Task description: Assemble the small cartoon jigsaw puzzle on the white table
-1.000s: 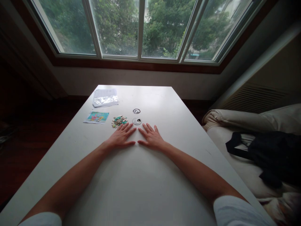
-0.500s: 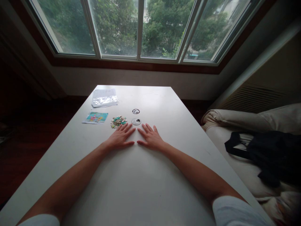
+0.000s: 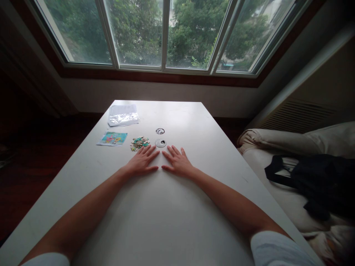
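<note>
Palm down on the white table (image 3: 166, 214), my left hand (image 3: 142, 161) has its fingers spread and holds nothing. Its fingertips lie at the near edge of a small heap of jigsaw puzzle pieces (image 3: 140, 143), some teal, some plain cardboard. My right hand (image 3: 177, 161) rests flat beside it, fingers apart and nothing in them. The two thumbs point at each other with a narrow gap between. Just beyond the fingertips is a round black-and-white disc (image 3: 160, 143), and a second, smaller round piece (image 3: 160, 131) lies farther back.
A colourful picture sheet (image 3: 113, 139) lies left of the heap. Behind it sits a clear plastic sleeve with papers (image 3: 123, 115). A window (image 3: 163, 37) rises past the table's far edge. At right, a dark bag or cloth (image 3: 318, 177) lies on a pale sofa (image 3: 257, 155).
</note>
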`<state>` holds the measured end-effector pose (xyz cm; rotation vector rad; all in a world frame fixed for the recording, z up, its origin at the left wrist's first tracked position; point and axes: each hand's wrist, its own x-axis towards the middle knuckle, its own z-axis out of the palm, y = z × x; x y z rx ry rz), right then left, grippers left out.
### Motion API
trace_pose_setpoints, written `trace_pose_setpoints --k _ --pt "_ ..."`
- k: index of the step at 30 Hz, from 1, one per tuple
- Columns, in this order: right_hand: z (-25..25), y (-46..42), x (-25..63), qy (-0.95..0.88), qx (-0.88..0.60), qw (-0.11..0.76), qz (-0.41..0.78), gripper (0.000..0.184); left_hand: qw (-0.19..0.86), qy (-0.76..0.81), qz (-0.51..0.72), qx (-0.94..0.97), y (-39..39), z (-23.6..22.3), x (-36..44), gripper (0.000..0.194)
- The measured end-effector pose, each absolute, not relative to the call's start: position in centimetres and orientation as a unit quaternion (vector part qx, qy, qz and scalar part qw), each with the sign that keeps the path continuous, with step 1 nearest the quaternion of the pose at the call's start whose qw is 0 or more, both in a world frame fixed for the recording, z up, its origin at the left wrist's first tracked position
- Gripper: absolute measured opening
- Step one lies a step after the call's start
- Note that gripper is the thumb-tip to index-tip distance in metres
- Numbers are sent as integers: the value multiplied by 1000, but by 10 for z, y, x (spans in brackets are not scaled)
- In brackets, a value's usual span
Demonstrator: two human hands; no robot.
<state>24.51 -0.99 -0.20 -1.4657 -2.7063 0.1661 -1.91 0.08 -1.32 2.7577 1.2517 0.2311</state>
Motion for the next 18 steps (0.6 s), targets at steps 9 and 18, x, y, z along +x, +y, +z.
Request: trace_pose_setpoints --k 9,18 --pt "-2 -10 245 -875 -479 35 57 83 51 413 73 906 1 -13 -19 82" --pt "-1 -10 245 -875 -479 33 51 82 50 414 73 906 0 -12 -19 82"
